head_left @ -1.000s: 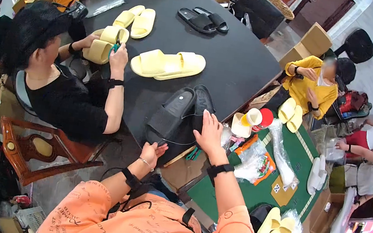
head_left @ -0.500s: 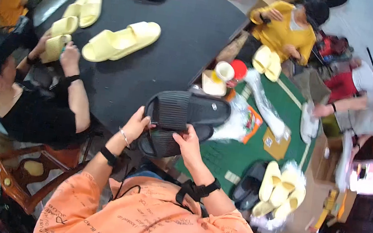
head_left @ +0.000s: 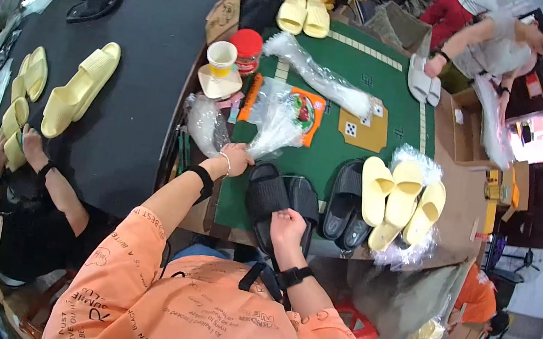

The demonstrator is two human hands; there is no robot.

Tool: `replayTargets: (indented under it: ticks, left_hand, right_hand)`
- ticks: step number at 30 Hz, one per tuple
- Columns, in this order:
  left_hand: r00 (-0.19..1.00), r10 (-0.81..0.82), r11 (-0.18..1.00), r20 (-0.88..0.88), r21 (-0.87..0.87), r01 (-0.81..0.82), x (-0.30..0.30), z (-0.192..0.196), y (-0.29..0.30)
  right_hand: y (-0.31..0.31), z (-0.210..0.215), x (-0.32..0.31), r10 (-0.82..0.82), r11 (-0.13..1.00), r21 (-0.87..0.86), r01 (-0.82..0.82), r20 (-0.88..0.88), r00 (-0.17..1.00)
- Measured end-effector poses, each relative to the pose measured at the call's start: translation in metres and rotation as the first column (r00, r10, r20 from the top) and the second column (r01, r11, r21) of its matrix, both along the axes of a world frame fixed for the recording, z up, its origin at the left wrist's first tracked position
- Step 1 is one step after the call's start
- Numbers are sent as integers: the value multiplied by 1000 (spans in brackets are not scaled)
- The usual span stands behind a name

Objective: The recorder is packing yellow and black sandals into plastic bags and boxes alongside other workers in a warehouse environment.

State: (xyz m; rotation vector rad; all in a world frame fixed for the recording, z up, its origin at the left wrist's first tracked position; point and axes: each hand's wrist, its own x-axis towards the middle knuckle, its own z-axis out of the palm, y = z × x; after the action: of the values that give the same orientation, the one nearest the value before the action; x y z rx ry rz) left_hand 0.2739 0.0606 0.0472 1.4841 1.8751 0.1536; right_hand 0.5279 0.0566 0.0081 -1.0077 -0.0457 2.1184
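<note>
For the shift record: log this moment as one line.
left hand: gripping clear plastic bag | right hand: holding pair of black slippers | surface: green table

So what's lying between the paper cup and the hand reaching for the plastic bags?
In the head view, crumpled clear plastic bags lie between the paper cup and the left hand.
</note>
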Motion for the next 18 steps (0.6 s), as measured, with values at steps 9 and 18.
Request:
replayTargets:
  ticks: [9, 18]
  left_hand:
    - [951, 146, 987, -272, 101, -123, 20, -13, -26]
    - [964, 264, 804, 43, 543, -244, 120, 34, -58]
  right_hand:
    - [32, 94, -18, 863, 465, -192, -864, 314, 395]
    - [198, -12, -74, -43, 584, 330, -741, 925, 378]
